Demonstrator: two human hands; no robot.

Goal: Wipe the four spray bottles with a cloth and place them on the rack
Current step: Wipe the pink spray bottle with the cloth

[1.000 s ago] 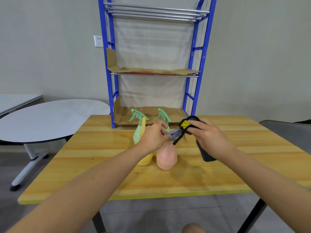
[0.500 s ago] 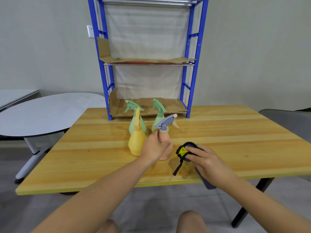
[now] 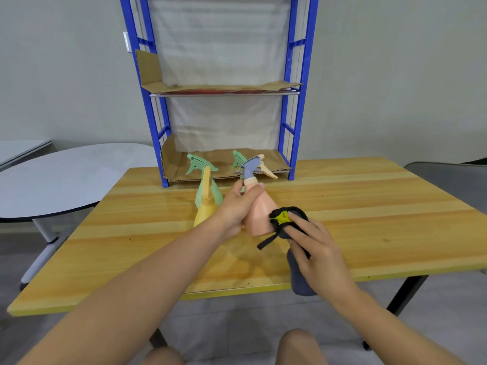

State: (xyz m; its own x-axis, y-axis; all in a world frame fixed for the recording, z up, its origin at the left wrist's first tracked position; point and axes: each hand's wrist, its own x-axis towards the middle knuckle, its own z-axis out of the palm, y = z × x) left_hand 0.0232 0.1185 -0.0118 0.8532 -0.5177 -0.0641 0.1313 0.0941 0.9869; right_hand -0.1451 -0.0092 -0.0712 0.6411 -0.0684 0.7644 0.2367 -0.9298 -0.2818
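No brand, label or legible writing shows on any bottle, on the cloth or on the rack.

Far left: a grey round table [image 3: 60, 177] stands beside the wooden table [image 3: 369, 206], apart from it.

Left of centre on the wooden table: a yellow spray bottle [image 3: 204, 210] stands upright, and a green spray bottle [image 3: 214, 192] stands directly behind it, touching or nearly so; which cannot be told. A second green spray head [image 3: 238, 160] shows further right, its body hidden behind the hand and the pink bottle.

Centre: the left hand [image 3: 237, 206] is closed around the neck and upper shoulder of the pink spray bottle [image 3: 259, 212], which has a lavender trigger head [image 3: 251, 168]. The thumb lies across the neck just below the head; the fingers wrap the far side. The bottle is tilted, its head leaning away towards the rack, its base lifted towards the viewer. Whether the base touches the table cannot be told.

Right of centre: the right hand [image 3: 316, 248] grips a dark cloth [image 3: 290, 221] with a yellow patch, fingers curled over it. The cloth is pressed against the lower right side of the pink bottle. A loose strip of cloth hangs beneath, and more cloth trails below the palm past the table edge.

Rear: the blue rack [image 3: 305, 75] stands on the table's far edge, cardboard lining 2 shelves. No bottle is on it.
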